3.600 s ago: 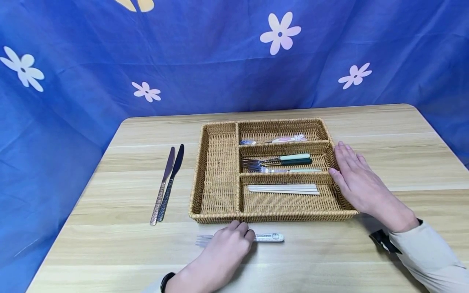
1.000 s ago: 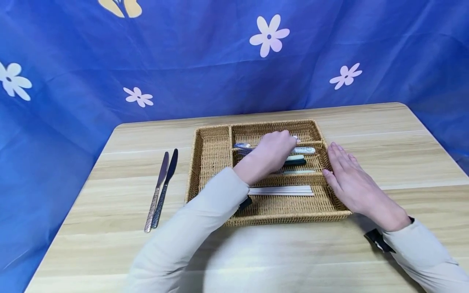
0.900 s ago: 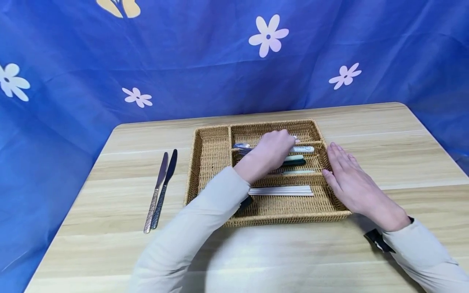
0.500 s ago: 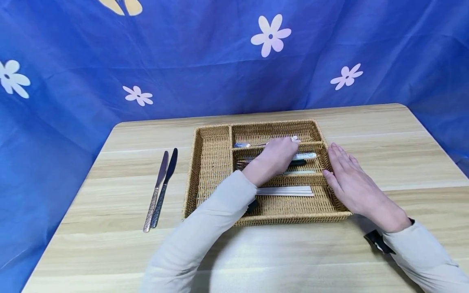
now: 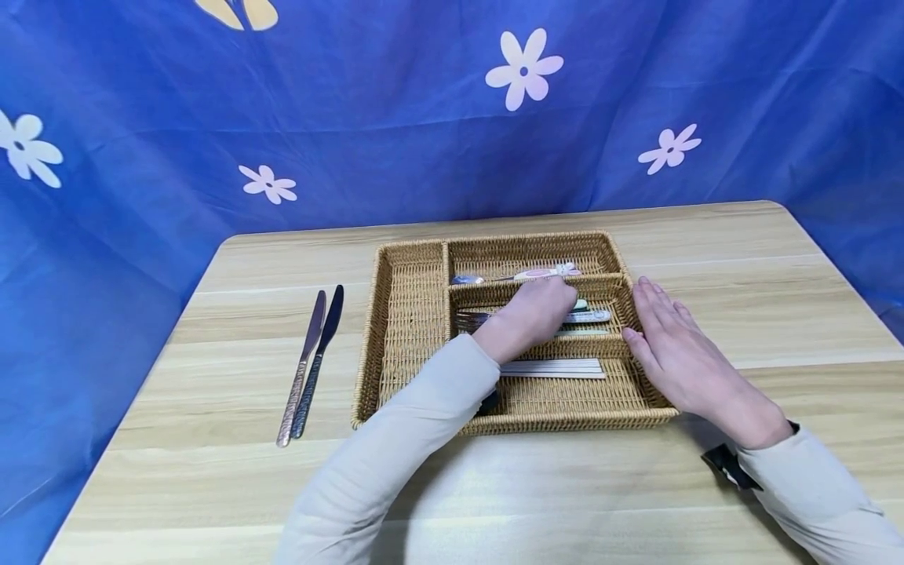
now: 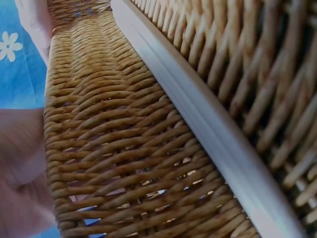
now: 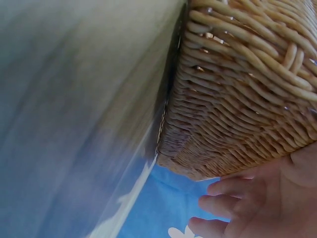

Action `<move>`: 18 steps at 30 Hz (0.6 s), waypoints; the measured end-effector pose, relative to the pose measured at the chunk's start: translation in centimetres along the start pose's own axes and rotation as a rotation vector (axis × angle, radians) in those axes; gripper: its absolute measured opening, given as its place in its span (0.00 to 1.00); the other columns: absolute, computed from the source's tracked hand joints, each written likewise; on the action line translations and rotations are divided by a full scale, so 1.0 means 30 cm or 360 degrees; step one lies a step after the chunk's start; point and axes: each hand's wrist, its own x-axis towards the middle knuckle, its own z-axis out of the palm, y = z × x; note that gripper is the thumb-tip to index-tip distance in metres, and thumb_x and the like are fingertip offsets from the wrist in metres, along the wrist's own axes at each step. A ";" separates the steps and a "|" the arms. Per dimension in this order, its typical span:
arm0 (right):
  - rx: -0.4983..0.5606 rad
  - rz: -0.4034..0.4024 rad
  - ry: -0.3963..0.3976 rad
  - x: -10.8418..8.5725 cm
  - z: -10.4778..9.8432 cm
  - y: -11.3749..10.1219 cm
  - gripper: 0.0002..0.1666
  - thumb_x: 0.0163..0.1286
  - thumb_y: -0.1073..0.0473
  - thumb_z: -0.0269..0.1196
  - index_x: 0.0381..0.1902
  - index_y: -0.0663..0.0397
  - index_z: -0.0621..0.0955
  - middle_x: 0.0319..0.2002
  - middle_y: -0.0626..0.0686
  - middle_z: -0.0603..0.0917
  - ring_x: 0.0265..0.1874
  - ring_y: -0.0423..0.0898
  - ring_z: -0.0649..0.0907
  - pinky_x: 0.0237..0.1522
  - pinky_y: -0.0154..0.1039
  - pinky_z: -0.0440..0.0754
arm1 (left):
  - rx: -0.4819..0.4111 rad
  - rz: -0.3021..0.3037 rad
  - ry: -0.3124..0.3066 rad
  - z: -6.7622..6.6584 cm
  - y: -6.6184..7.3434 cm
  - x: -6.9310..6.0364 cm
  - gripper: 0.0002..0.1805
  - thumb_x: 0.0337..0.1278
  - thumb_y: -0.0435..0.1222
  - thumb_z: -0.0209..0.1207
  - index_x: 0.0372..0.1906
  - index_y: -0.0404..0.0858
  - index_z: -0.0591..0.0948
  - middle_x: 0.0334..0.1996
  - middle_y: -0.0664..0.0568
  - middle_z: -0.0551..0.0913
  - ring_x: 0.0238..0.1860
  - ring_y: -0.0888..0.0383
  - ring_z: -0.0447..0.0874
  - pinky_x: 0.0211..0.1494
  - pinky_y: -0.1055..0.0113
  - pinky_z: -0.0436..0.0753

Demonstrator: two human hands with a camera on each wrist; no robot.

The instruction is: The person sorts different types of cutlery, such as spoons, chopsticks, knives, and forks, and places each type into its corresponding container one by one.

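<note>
In the head view, my left hand (image 5: pixel 540 308) is down in the middle compartment of the wicker cutlery tray (image 5: pixel 558 424), gripping a fork (image 5: pixel 592 316) with a white printed handle. Its handle end sticks out right of the hand; the curled fingertips are hidden. Other forks lie under and around it, partly covered; a pale green handle (image 5: pixel 581 333) shows. My right hand (image 5: pixel 681 357) rests with straight fingers against the tray's right wall; the right wrist view shows its fingers (image 7: pixel 223 204) along the outside.
A pink-handled spoon (image 5: pixel 540 273) lies in the back compartment, white chopsticks (image 5: pixel 554 368) in the front one. The long left compartment (image 5: pixel 410 329) shows bare wicker. Two table knives (image 5: pixel 302 369) lie on the wooden table (image 5: pixel 212 392) left of the tray.
My left hand has carried the white-handled fork from the table in front into the tray, then drawn it slightly nearer and lower within the middle compartment. The right hand stays at the wall.
</note>
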 end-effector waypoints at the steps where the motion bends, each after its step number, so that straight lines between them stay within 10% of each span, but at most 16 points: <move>1: 0.0003 0.0002 -0.0005 0.000 0.001 0.001 0.38 0.80 0.49 0.36 0.74 0.70 0.41 0.74 0.68 0.40 0.73 0.66 0.46 0.73 0.60 0.41 | -0.0004 0.0002 -0.0007 -0.001 0.000 0.000 0.09 0.61 0.24 0.52 0.39 0.37 0.81 0.36 0.48 0.80 0.36 0.57 0.79 0.41 0.69 0.84; 18: 0.0002 0.0001 0.0005 0.002 0.010 0.006 0.38 0.80 0.50 0.37 0.74 0.70 0.42 0.74 0.70 0.41 0.73 0.65 0.45 0.73 0.60 0.40 | -0.0102 0.0072 0.0035 0.008 -0.017 0.005 0.04 0.58 0.28 0.59 0.30 0.39 0.79 0.30 0.51 0.81 0.31 0.58 0.80 0.38 0.72 0.83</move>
